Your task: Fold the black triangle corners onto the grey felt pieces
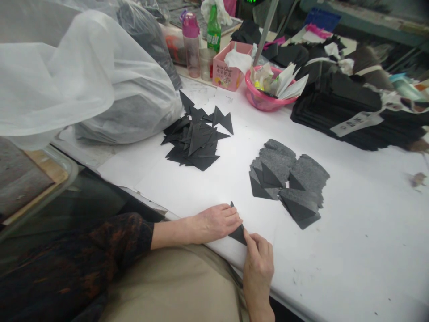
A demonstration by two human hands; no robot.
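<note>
A black triangular piece of cloth lies at the near edge of the white table, under both hands. The fingers of my left hand are together and curl over its upper part, pressing it. My right hand is closed, thumb and fingers pinching its lower right corner. Beyond my left hand is a loose pile of black triangles. To the right, overlapping grey fuzzy-looking pieces lie flat, with several black triangles on and beside them.
A large translucent plastic bag bulges at the left. Along the back stand a pink bottle, a green bottle, a pink box and a pink basin of papers. Strapped black stacks occupy the right rear of the table.
</note>
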